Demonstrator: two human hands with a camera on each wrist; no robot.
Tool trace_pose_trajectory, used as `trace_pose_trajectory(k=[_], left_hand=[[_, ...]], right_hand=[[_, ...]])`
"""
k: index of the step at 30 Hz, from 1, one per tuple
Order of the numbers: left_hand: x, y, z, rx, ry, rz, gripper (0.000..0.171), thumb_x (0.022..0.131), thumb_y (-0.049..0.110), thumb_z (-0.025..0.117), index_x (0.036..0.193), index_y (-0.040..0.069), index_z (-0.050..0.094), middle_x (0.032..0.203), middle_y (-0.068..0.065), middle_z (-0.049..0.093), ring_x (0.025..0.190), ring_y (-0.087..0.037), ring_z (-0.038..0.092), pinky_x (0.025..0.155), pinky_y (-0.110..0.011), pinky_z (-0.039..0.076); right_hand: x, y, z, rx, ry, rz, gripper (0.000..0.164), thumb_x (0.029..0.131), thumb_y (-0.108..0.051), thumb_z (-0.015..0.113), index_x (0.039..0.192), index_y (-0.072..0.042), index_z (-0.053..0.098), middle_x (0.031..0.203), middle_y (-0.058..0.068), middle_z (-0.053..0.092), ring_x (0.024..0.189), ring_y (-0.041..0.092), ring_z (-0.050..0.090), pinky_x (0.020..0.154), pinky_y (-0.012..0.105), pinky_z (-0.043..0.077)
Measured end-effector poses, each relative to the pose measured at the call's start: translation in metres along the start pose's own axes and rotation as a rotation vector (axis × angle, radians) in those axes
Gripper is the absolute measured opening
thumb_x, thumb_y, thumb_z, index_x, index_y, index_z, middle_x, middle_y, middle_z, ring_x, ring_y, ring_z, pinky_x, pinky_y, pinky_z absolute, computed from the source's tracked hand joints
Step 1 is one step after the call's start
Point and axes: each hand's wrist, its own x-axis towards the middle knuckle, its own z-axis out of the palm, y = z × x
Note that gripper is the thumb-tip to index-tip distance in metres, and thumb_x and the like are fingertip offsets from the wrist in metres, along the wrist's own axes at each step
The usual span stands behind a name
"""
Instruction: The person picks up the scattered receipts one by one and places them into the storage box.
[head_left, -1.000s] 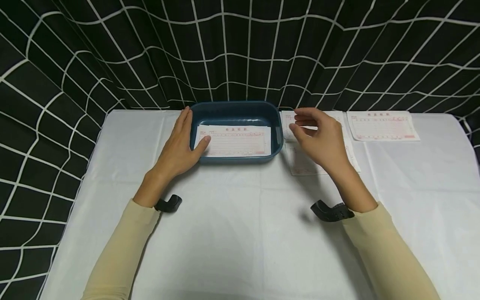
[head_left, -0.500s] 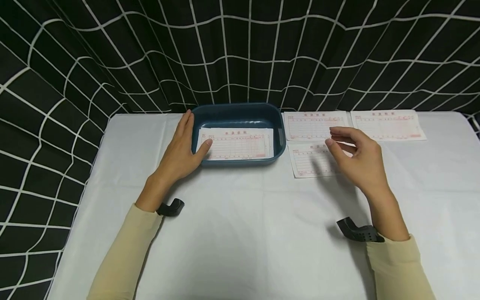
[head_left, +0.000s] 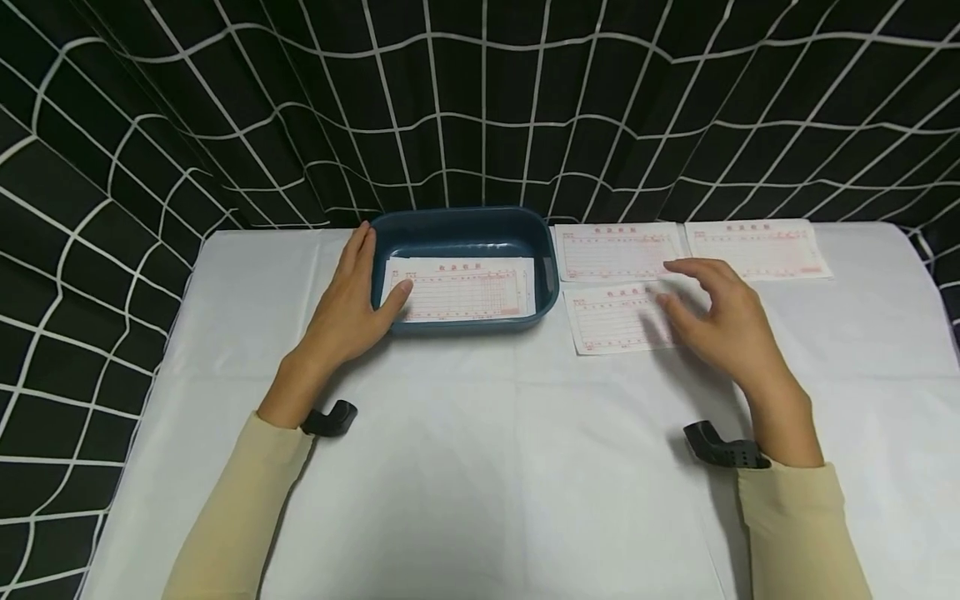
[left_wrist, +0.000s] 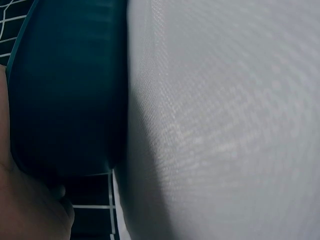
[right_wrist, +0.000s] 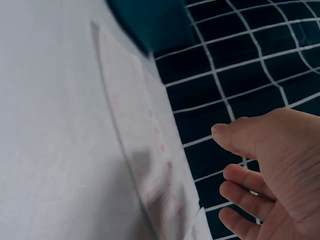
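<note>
A dark blue plastic tray (head_left: pixel 465 327) stands near the back edge of the table, with a pile of red-printed paper slips (head_left: pixel 465 292) lying in it. My left hand (head_left: pixel 341 308) holds the tray's left end, its fingers along the outer wall and the thumb over the rim above the slips. Over the papers to the right hovers my right hand (head_left: pixel 723 321), thumb and fingers apart and nothing between them. Below it lies a front slip (head_left: pixel 615 321), partly covered by the hand. Behind that are a back slip (head_left: pixel 611 252) and a farther right slip (head_left: pixel 765 246).
A white cloth (head_left: pixel 450 467) covers the table. Right behind the table's back edge hangs a dark curtain with a white grid (head_left: pixel 510 108), which also runs along the left side. Both wrists wear black camera mounts.
My right hand has moved right from beside the tray to above the slips, and its thumb and fingers have spread. My left hand keeps its place on the tray.
</note>
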Motion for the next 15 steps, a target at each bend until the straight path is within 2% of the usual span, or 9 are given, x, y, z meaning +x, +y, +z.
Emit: trace_pose_trajectory(k=[5,12,15], left_hand=[[0.001,0.000,0.001,-0.003,0.000,-0.001,0.093,0.104,0.048,0.059,0.169,0.001,0.013,0.181,-0.012,0.005,0.168,-0.032,0.013,0.134,-0.055,0.022],[0.001,0.000,0.001,0.000,-0.003,-0.007,0.093,0.104,0.048,0.059,0.169,0.000,0.013,0.181,-0.012,0.005,0.168,-0.033,0.013,0.134,-0.055,0.021],[0.001,0.000,0.000,0.009,0.002,-0.004,0.093,0.104,0.048,0.058,0.169,0.001,0.013,0.180,-0.012,0.006,0.168,-0.033,0.014,0.134,-0.056,0.022]], right_hand=[[0.001,0.008,0.003,-0.034,-0.062,0.024,0.044,0.096,-0.012,0.076,0.137,-0.002,0.065,0.145,0.026,0.059,0.143,0.050,0.050,0.118,0.067,0.036],[0.000,0.020,-0.002,-0.056,-0.048,0.020,0.052,0.092,-0.010,0.079,0.140,-0.001,0.062,0.146,0.029,0.057,0.141,0.053,0.049,0.115,0.069,0.036],[-0.001,0.024,-0.002,-0.063,-0.078,0.038,0.056,0.091,-0.009,0.080,0.142,0.000,0.060,0.149,0.029,0.055,0.143,0.053,0.048,0.117,0.068,0.036]])
